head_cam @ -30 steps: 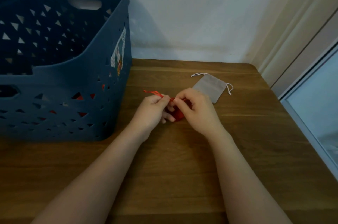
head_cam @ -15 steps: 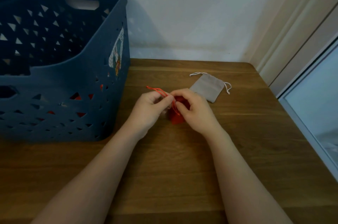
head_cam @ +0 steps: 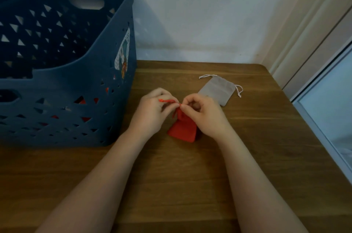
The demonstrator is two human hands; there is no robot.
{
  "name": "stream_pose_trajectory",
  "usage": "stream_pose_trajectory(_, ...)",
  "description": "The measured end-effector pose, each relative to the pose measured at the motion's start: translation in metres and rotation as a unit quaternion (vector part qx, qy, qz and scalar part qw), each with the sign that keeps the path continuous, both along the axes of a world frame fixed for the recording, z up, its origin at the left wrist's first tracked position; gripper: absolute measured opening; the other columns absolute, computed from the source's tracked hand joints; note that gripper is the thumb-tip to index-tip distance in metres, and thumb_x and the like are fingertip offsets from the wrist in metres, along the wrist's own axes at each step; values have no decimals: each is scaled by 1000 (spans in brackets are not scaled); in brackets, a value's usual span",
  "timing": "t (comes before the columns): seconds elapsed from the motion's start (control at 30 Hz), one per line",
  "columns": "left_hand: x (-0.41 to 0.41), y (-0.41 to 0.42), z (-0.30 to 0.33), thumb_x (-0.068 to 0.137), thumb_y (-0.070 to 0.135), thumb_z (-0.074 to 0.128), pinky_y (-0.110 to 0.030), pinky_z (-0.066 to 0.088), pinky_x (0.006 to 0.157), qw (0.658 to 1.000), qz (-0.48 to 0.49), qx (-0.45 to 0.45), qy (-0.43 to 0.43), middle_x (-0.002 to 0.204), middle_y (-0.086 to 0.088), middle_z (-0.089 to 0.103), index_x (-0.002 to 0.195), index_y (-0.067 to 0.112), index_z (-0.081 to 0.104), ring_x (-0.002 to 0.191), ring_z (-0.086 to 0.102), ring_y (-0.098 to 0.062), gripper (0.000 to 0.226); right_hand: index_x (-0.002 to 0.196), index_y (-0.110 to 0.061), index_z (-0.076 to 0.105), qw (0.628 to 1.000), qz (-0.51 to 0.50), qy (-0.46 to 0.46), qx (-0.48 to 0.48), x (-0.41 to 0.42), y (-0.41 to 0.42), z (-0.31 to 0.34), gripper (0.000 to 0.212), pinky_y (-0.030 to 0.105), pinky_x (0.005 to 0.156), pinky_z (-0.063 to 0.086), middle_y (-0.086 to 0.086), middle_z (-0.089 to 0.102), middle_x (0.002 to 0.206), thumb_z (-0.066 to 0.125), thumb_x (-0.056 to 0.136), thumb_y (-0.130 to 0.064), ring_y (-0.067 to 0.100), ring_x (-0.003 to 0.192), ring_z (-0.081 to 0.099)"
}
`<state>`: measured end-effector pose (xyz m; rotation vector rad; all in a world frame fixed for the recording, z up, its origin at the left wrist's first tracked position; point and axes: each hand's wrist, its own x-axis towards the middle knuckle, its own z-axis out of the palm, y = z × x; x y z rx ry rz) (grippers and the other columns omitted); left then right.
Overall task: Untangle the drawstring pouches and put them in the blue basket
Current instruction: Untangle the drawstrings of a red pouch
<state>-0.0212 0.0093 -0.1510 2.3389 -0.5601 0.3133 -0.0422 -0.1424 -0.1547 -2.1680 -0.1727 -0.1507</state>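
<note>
A red drawstring pouch (head_cam: pixel 183 131) lies on the wooden table (head_cam: pixel 171 175) between my hands, its gathered neck pointing away from me. My left hand (head_cam: pixel 155 111) pinches the orange-red drawstring (head_cam: pixel 167 100) at the neck. My right hand (head_cam: pixel 204 113) pinches the same string from the other side, fingertips almost meeting the left. A grey pouch (head_cam: pixel 217 90) with white strings lies flat just beyond my right hand. The blue basket (head_cam: pixel 62 84) stands at the left; red items show through its holes.
The table meets a white wall at the back. Its right edge runs beside a door frame and a glass panel (head_cam: pixel 327 110). Bare wood stretches in front of my forearms.
The red pouch has come out from under my hands and now lies toward me. Both hands have shifted onto the string at its neck.
</note>
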Motion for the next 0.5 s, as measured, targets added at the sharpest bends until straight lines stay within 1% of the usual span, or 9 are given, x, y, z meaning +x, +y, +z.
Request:
stream_pose_trajectory(0.07,0,1,-1,86,15,64,-23,44,82,999,-16,30,-39,101,3,59,99,14,70,92,54,-8,15,78,-27,61,999,18,25,30,-1,1,2,14,33,69,51,-1,66,79,60,90,-21,17,75,62)
stream_pose_trajectory(0.13,1,2,-3,84,11,66,-25,45,78,995,-29,44,-84,101,-2,62,99,11,71,91,58,-14,16,79,-24,63,994,33,57,88,-4,1,6,13,30,72,51,-2,66,78,58,91,-20,14,76,63)
stream_pose_trajectory(0.2,1,2,-4,83,9,67,-24,46,76,994,-28,22,-105,99,-4,64,99,11,70,90,60,-15,16,80,-22,65,985,32,78,148,-6,1,9,15,21,71,51,-5,66,78,55,92,-21,8,76,62)
stream_pose_trajectory(0.23,0,2,-4,83,9,66,-25,48,76,993,-27,7,-111,98,-4,65,99,11,70,89,61,-14,16,80,-22,65,982,27,81,166,-6,0,9,17,19,70,50,-6,66,78,53,93,-21,6,76,62)
stream_pose_trajectory(0.3,0,1,-5,84,8,66,-26,52,75,992,-31,-21,-124,95,-4,66,100,10,70,87,62,-14,17,85,-21,64,977,14,89,191,-5,1,8,16,20,69,49,-5,66,80,51,95,-19,6,75,63)
stream_pose_trajectory(0.37,-1,0,-6,84,10,64,-27,53,73,990,-43,-38,-131,95,-4,66,100,10,70,86,63,-13,17,95,-24,63,970,13,101,220,-3,2,5,14,26,71,52,3,69,86,52,94,-16,12,79,67)
stream_pose_trajectory(0.4,-2,0,-6,85,13,62,-27,53,72,989,-48,-42,-131,95,-4,66,101,10,70,86,62,-12,18,98,-26,64,967,17,102,233,-3,2,4,17,29,75,53,6,71,90,54,93,-13,15,83,68)
stream_pose_trajectory(0.43,-2,0,-6,85,15,60,-24,52,73,989,-49,-47,-131,95,-2,65,102,11,69,87,61,-9,19,98,-27,67,964,22,100,246,-3,3,4,21,29,78,54,5,71,91,55,92,-11,17,85,68)
stream_pose_trajectory(0.5,-3,0,-5,85,16,61,-11,46,72,989,-40,-65,-128,92,4,61,99,12,68,85,53,1,17,92,-25,70,956,28,96,277,-3,4,4,24,24,75,53,0,72,88,56,90,-6,13,85,68)
